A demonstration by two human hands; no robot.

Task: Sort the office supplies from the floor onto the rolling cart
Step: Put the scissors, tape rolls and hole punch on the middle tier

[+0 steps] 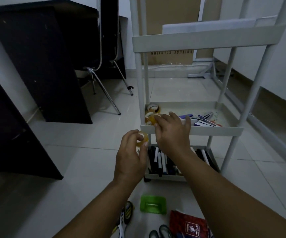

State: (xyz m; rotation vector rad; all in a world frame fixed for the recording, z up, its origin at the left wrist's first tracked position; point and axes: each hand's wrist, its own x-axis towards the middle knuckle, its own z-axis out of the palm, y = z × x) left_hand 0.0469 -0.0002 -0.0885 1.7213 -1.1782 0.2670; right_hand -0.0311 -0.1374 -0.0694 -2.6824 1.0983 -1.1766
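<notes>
A white rolling cart [216, 131] stands ahead with three shelves. My left hand [130, 157] pinches a clear yellowish tape roll [143, 139] just in front of the middle shelf's left corner. My right hand [172, 133] reaches over that shelf's front rim and holds another tape roll [153, 119] beside several tape rolls [153, 108] stacked in the left corner. Staplers [206, 120] lie on the same shelf to the right. The bottom shelf holds markers [159, 160]. On the floor near me lie a green hole punch [153, 204], a red packet [188, 224], scissors [163, 231] and pens [126, 213].
A dark desk panel [40, 66] and a chair with chrome legs [104, 88] stand to the left. A cardboard box [171, 55] leans on the wall behind the cart. A white metal frame [212, 71] lies at the right wall. Pale tile floor lies between desk and cart.
</notes>
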